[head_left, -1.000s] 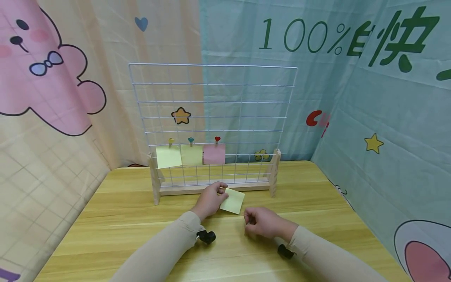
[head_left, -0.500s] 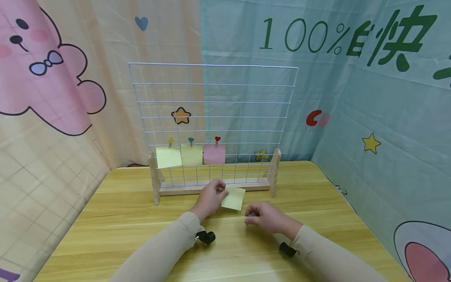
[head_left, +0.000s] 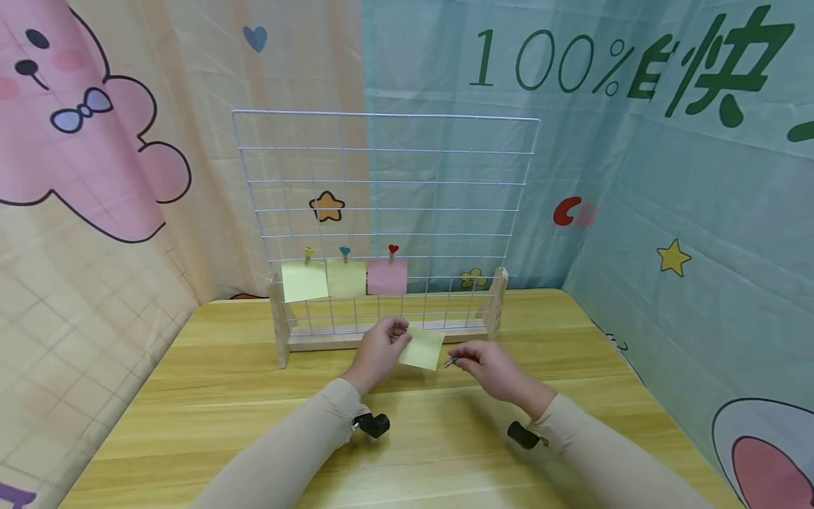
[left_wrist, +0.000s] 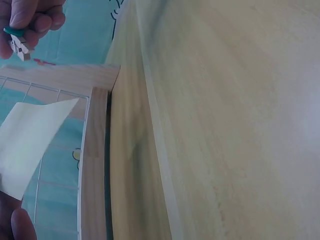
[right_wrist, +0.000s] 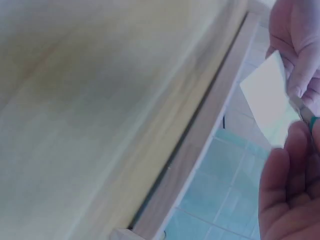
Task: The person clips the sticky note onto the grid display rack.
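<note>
A pale yellow sticky note is pinched at its left edge by my left hand, just in front of the rack's wooden base. My right hand is right of the note and pinches a small wooden clothespin with a green top between thumb and fingers. In the head view the clothespin's tip points toward the note, with a small gap between them. Behind both hands stands a white wire grid, where a yellow note, a second yellow note and a pink note hang from clips.
The grid is held by a wooden stand with upright side pieces on the wooden table. Printed curtains enclose the back and sides. Black wrist cameras sit below both sleeves.
My left hand has lifted the sticky note slightly. My right hand has risen toward the rack, and the clothespin in its fingers now shows.
</note>
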Demonstrator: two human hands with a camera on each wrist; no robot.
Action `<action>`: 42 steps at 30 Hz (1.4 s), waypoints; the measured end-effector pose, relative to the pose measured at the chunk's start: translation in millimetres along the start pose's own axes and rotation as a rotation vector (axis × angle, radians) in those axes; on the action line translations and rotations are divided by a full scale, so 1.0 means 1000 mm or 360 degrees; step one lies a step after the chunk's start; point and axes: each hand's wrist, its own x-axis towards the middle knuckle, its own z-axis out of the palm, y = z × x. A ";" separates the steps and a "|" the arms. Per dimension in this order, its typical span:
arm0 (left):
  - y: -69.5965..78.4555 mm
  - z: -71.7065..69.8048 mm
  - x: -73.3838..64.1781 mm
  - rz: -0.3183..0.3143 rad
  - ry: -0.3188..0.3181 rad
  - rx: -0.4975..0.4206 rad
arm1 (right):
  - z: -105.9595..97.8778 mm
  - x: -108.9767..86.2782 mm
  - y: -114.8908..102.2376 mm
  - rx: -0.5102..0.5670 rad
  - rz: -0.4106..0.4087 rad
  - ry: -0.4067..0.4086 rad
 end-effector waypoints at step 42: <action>0.044 -0.016 0.026 -0.0012 0.0155 -0.0160 | -0.039 0.033 -0.043 -0.0263 -0.0132 0.0578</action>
